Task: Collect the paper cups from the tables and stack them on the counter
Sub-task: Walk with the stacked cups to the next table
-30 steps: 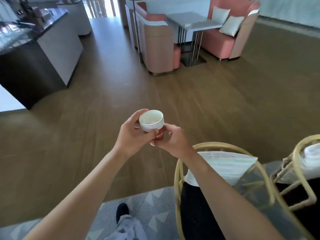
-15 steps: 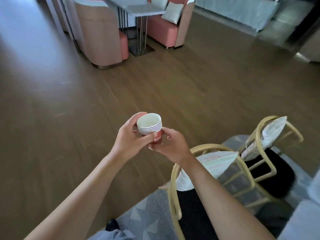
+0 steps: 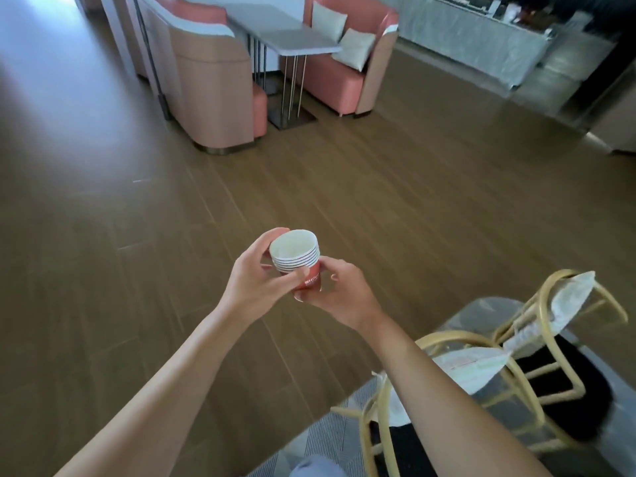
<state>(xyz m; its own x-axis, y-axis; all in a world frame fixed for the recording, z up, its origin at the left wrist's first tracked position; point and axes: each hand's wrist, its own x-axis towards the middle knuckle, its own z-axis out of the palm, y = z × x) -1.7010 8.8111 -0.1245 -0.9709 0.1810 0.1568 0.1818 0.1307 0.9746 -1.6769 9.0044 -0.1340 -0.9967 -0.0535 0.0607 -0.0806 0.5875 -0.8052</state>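
A stack of several red paper cups with white rims is held upright in front of me, above the wooden floor. My left hand wraps around the stack from the left, thumb across the rims and fingers behind. My right hand cradles the bottom of the stack from the right and below, fingers curled under it. The top cup looks empty inside.
A grey table stands between two pink booth seats ahead. A long marble-fronted counter runs at the far right. Yellow-framed chairs with pale cushions stand at my lower right on a patterned rug.
The view has swung right: the dark counter at left has left the frame and the far right counter has appeared. Both hands keep the same hold on the cup stack.
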